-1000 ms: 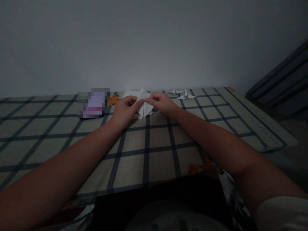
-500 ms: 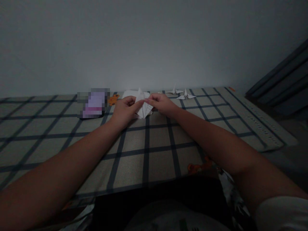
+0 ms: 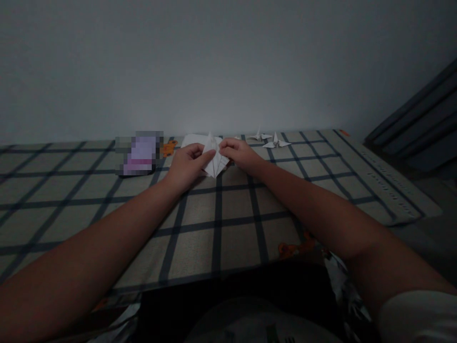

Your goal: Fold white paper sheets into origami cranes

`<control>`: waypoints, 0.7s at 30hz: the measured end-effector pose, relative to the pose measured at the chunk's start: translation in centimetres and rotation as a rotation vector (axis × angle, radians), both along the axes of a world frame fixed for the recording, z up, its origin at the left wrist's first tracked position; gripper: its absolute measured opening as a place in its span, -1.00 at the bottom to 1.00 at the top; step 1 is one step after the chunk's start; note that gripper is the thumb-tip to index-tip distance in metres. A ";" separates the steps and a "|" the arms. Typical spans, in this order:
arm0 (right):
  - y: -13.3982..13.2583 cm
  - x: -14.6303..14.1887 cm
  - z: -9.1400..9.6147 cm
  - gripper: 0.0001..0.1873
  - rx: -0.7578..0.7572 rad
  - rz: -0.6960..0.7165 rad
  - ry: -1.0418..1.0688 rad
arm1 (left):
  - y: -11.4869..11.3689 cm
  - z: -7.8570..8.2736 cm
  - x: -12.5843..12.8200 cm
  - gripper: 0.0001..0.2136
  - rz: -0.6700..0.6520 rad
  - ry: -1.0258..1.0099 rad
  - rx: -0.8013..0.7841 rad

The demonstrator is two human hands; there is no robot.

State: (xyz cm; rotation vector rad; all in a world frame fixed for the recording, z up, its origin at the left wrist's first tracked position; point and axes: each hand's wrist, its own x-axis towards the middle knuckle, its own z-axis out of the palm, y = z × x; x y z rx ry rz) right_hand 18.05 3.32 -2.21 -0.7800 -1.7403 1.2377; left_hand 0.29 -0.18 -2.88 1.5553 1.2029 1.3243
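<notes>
A white folded paper [image 3: 214, 164], kite-shaped with a pointed top and crease lines, is held up over the tablecloth. My left hand [image 3: 186, 164] pinches its left side, the thumb lying across the front face. On the right edge, the fingertips of my right hand [image 3: 238, 151] are pinched together at the paper's upper side. Behind it lies a white sheet or stack of paper [image 3: 191, 139], partly covered by my left hand and the folded piece. Two finished paper cranes, one nearer [image 3: 276, 142] and one farther [image 3: 259, 136], stand to the right of my right hand.
A checked cloth [image 3: 235, 247] covers the table, which meets a plain wall [image 3: 228, 66] at the back. A blurred phone-like purple object [image 3: 142, 151] lies left of my hands. Dark folded fabric [image 3: 424, 124] hangs at the right.
The folded paper has shifted slightly right and down. My right thumb has moved off the paper's middle toward its right edge, while my left hand keeps its hold.
</notes>
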 end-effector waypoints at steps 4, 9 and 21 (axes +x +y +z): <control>0.1 -0.1 0.0 -0.84 0.009 -0.003 0.038 | 0.1 -0.1 -0.3 -0.76 -0.051 0.090 0.027; 0.6 -0.1 -0.1 -0.73 0.042 -0.019 0.040 | -0.1 -0.1 -0.2 -0.73 -0.049 0.131 0.010; 0.5 0.0 -0.4 -0.61 0.040 -0.034 0.033 | -0.7 0.5 0.0 -0.74 -0.078 0.241 0.015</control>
